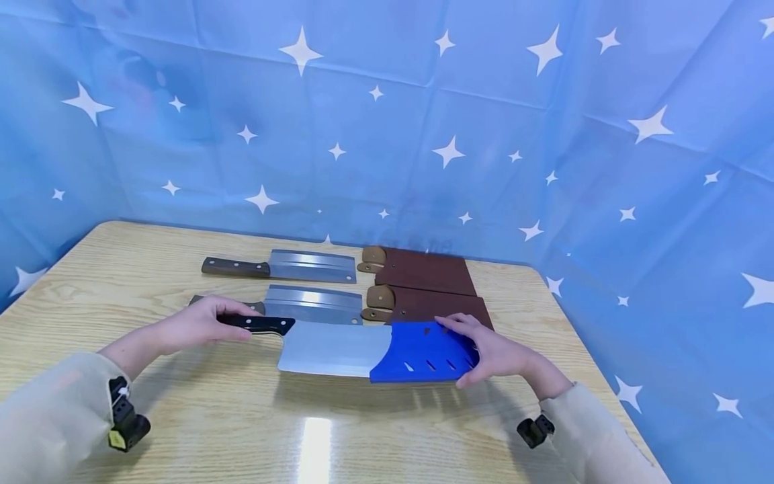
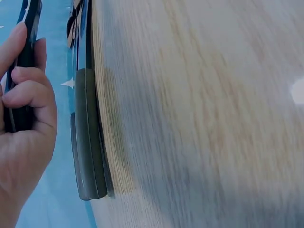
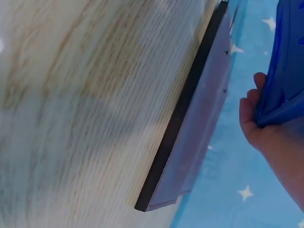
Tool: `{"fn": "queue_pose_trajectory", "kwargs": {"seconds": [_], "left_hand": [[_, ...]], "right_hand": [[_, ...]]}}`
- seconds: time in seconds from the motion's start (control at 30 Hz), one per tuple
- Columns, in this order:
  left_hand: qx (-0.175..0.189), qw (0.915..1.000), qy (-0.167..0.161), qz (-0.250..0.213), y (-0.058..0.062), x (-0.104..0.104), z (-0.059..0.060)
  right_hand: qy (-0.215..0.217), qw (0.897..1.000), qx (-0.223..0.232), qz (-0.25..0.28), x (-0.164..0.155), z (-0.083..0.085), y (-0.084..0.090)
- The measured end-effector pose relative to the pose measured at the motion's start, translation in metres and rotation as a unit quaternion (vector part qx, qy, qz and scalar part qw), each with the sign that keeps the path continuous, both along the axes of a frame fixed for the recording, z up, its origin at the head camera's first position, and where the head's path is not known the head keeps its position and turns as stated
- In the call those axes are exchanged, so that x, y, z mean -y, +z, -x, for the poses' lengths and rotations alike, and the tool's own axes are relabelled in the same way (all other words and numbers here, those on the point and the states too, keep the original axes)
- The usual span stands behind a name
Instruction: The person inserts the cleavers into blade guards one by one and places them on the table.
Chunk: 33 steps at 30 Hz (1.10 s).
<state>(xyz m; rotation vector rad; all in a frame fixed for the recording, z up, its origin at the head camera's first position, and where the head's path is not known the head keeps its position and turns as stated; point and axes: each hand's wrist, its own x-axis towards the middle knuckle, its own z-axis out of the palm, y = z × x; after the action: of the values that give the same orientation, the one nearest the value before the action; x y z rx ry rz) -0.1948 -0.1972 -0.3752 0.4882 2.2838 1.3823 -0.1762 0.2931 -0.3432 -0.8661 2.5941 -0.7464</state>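
Note:
My left hand grips the black riveted handle of a cleaver, its broad blade pointing right above the table. A blue slotted blade cover sits over the blade's far end, leaving the part near the handle bare. At the cover's outer end my right hand holds it, thumb at the lower edge and fingers on the upper. In the left wrist view the fingers wrap the black handle. The right wrist view has fingertips along the edge of the blue cover.
Behind lie two more cleavers, a back one and a nearer one partly hidden by the left hand. Two brown sheaths with tan straps lie right of them. The wooden table meets a blue star-patterned cloth.

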Motion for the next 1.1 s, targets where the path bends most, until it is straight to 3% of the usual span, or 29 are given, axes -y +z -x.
{"fn": "queue_pose_trajectory", "kwargs": {"seconds": [0.17, 0.27, 1.1], "left_hand": [[-0.064, 0.9976, 0.001, 0.025, 0.001, -0.011, 0.000], [-0.079, 0.9959, 0.002, 0.042, 0.001, -0.016, -0.001], [-0.081, 0.9964, -0.013, 0.021, -0.008, -0.051, 0.000]], "right_hand": [[-0.009, 0.999, -0.034, -0.013, 0.009, 0.002, -0.004], [-0.009, 0.999, -0.036, -0.019, 0.014, 0.002, -0.007], [-0.010, 1.000, 0.009, -0.022, 0.064, 0.003, -0.011]]}}
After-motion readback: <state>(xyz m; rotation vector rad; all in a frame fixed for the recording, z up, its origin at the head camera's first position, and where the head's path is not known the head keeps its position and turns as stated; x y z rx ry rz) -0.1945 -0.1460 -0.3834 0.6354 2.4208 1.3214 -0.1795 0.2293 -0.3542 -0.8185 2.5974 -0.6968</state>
